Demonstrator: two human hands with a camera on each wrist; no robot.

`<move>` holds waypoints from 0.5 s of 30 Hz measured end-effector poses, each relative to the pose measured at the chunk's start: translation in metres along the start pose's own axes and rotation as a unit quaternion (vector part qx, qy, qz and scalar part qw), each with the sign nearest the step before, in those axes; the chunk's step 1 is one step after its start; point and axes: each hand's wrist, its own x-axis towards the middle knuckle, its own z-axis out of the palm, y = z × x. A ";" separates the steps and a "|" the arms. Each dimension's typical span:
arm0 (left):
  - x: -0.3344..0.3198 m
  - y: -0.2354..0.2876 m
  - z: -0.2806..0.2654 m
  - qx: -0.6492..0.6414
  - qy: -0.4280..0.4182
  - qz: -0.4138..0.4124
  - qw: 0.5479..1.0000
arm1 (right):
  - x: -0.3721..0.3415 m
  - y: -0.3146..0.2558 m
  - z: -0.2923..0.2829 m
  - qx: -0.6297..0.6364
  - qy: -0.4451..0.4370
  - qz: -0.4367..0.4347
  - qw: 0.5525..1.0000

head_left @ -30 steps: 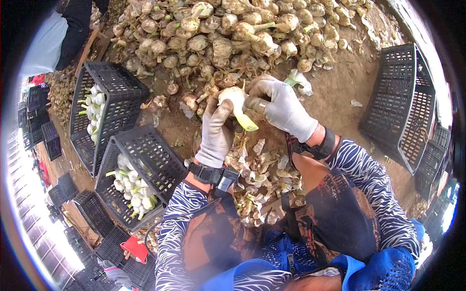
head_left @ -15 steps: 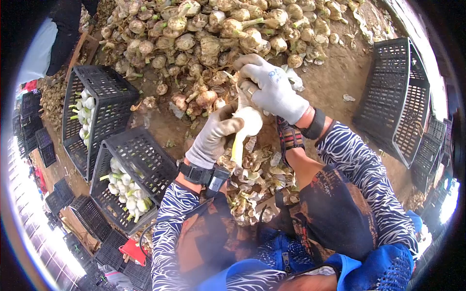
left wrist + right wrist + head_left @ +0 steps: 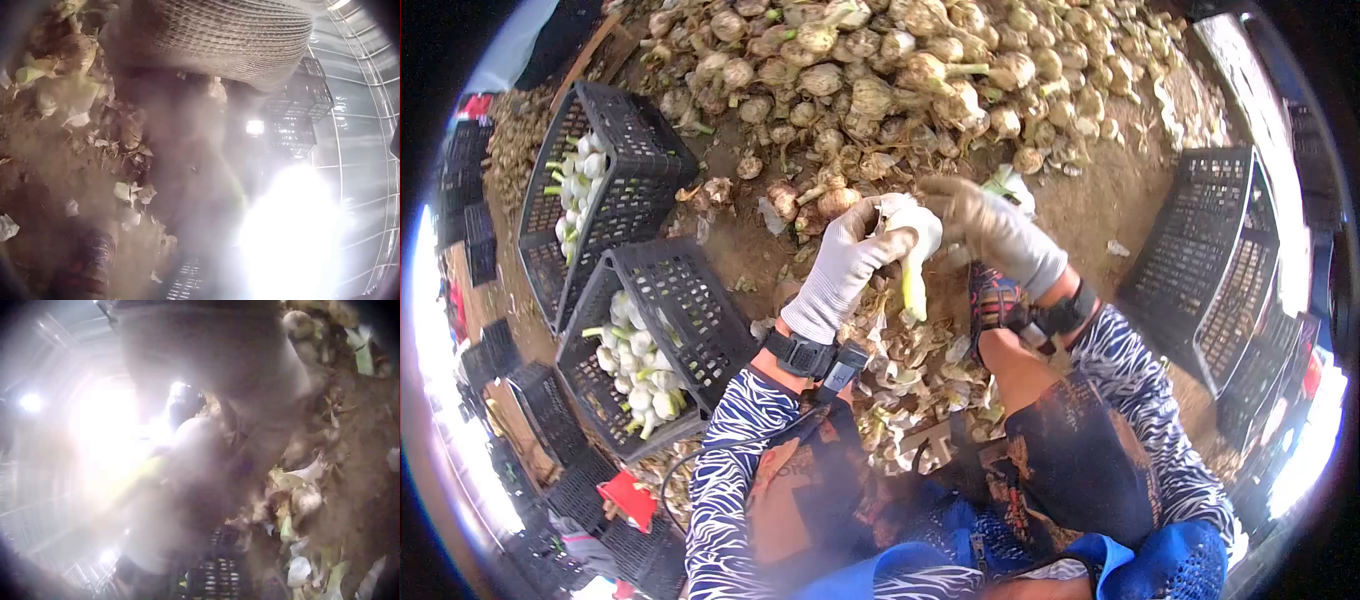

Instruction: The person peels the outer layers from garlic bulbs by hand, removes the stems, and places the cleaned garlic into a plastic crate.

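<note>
My gloved left hand [image 3: 847, 262] grips a white garlic bulb [image 3: 922, 228] with its thumb across the front. A pale green stem [image 3: 914, 290] points down from the bulb, and loose papery skin shows at its top. My right hand [image 3: 1005, 240], also gloved, is motion-blurred just right of the bulb, its fingers reaching out loosely over it. In the right wrist view the glove [image 3: 206, 344] and the bulb [image 3: 197, 434] are hazy with glare. Only the knitted glove [image 3: 219, 37] shows of my left hand in the left wrist view; the bulb is hidden there.
Ahead lies a large heap of unpeeled garlic [image 3: 880, 90]. Two tipped black crates, one near [image 3: 700, 300] and one farther [image 3: 645, 150], hold peeled bulbs at left. Another black crate [image 3: 1190, 250] stands at right. Peeled skins [image 3: 910, 380] litter the ground between my legs.
The right hand, earlier pinching at the bulb's top, has come away to the right. The left hand has turned the bulb, its stem swinging about below. The head view has shifted slightly.
</note>
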 end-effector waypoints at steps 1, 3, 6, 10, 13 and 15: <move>0.001 0.000 0.004 -0.025 0.027 0.019 0.999 | -0.006 -0.003 0.010 -0.028 -0.012 0.016 0.999; 0.005 -0.004 0.009 -0.056 0.052 0.042 0.996 | -0.004 0.003 0.026 -0.120 0.050 -0.065 0.989; 0.009 -0.013 0.013 -0.031 0.104 0.103 0.989 | -0.004 0.010 0.032 -0.133 0.073 -0.041 0.988; 0.012 -0.012 0.006 -0.063 0.186 0.113 0.974 | -0.006 0.009 0.034 -0.031 0.074 -0.098 0.992; 0.021 -0.027 -0.009 -0.084 0.216 0.108 0.967 | -0.004 0.015 0.022 0.012 0.064 -0.117 0.991; 0.028 -0.043 -0.022 -0.008 0.226 0.043 0.973 | -0.004 0.017 0.011 0.055 0.047 -0.119 0.990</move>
